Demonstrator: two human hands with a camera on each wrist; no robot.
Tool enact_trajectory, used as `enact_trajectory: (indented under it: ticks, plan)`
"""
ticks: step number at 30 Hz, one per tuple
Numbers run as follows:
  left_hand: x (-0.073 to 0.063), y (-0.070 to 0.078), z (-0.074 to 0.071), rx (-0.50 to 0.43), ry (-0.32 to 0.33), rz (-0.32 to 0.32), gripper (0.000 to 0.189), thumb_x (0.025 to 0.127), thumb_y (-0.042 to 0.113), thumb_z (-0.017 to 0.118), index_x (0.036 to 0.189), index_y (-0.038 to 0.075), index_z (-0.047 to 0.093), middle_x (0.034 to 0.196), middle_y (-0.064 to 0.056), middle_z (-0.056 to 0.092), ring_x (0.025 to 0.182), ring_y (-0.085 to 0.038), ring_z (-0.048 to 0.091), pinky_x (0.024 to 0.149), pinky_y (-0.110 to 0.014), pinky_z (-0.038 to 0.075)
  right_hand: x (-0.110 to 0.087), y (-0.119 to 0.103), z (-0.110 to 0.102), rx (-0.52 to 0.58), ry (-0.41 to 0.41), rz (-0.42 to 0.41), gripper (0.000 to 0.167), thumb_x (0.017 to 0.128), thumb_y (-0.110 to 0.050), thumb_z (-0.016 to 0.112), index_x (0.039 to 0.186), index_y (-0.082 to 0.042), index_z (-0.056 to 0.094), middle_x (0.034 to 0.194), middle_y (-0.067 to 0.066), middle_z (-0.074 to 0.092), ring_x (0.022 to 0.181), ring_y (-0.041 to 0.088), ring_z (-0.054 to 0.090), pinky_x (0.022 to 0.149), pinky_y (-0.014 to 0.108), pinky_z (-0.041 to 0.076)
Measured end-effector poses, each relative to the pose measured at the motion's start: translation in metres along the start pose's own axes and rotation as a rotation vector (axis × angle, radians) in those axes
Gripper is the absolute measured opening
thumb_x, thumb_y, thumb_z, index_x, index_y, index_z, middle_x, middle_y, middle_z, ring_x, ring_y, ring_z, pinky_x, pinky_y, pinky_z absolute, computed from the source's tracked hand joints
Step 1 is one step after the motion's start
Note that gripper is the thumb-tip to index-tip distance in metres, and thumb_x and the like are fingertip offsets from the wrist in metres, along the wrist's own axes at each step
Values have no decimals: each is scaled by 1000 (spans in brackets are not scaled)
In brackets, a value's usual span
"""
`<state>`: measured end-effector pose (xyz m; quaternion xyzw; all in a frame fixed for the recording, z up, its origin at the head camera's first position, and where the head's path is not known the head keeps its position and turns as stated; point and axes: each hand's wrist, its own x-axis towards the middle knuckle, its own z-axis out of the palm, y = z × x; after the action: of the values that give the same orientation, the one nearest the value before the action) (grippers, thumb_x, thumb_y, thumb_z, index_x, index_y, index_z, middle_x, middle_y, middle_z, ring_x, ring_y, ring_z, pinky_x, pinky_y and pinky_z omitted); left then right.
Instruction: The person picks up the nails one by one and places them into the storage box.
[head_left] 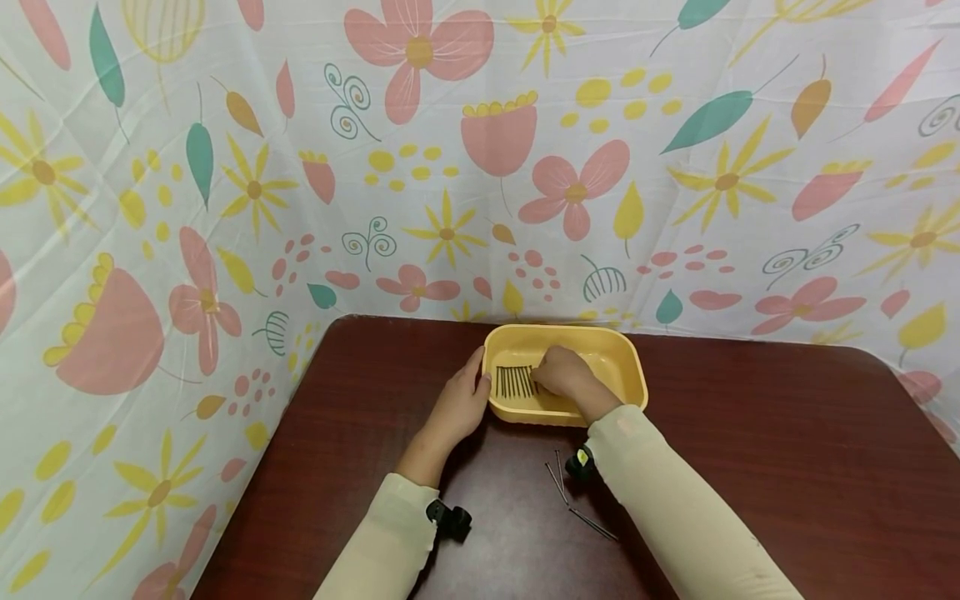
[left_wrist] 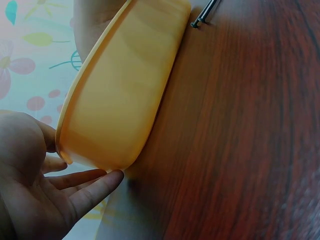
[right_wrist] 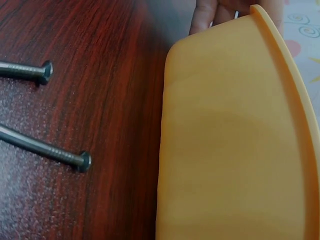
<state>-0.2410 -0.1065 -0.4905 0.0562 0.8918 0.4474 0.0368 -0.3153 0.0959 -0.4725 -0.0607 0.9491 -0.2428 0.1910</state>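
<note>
A yellow plastic basin (head_left: pixel 615 346) stands near the table's far edge. My left hand (head_left: pixel 459 404) holds its left end; in the left wrist view, that hand's fingers (left_wrist: pixel 95 195) touch the outer wall by the bottom corner, with another digit at the rim. Several dark nails (head_left: pixel 513 382) lie side by side in a row on the basin floor. My right hand (head_left: pixel 562 371) reaches inside with curled fingers, pinching a nail at the row's right end; its fingertips are mostly hidden. In the right wrist view, the basin wall (right_wrist: pixel 230 130) blocks sight of that hand.
A few loose nails (head_left: pixel 592 524) lie on the dark red wooden table (head_left: pixel 750 450) in front of the basin, beside the right sleeve. Nail heads (right_wrist: pixel 84 161) show large in the right wrist view. A flower-patterned cloth (head_left: pixel 660 208) hangs behind and to the left.
</note>
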Motion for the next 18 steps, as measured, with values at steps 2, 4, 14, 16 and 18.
enact_trajectory:
  ticks: [2,4,14,16,18]
  plan:
    - [0,0,0,2,-1,-1,58,110,30,40,163,19,21,160,-19,39,147,-36,40,119,-53,35,0,0,0,-2,-3,-4,43,91,-20,59,51,-19,45,48,-4,40,46,15,38,51,27,35]
    - [0,0,0,0,-4,-3,58,110,30,40,164,19,20,160,-19,38,147,-36,40,119,-54,35,1,-1,0,-2,-4,-3,43,91,-20,60,51,-19,45,49,-4,40,46,15,38,51,27,35]
    - [0,-1,0,4,-6,-9,58,110,30,40,164,20,20,160,-19,38,147,-36,39,119,-54,35,-1,-1,1,2,-11,-3,44,92,-21,60,51,-19,43,49,-4,37,45,13,35,50,26,33]
    - [0,-1,0,4,-5,-8,58,110,30,40,164,20,20,160,-18,38,147,-36,40,119,-54,35,-1,-1,1,1,-11,0,44,92,-21,59,51,-19,43,49,-5,37,46,13,36,50,26,34]
    - [0,-1,0,4,-7,-8,58,110,30,40,164,20,20,160,-18,38,147,-35,40,119,-53,35,-2,-2,1,3,-7,3,44,93,-22,58,52,-19,43,49,-4,38,46,14,37,51,26,34]
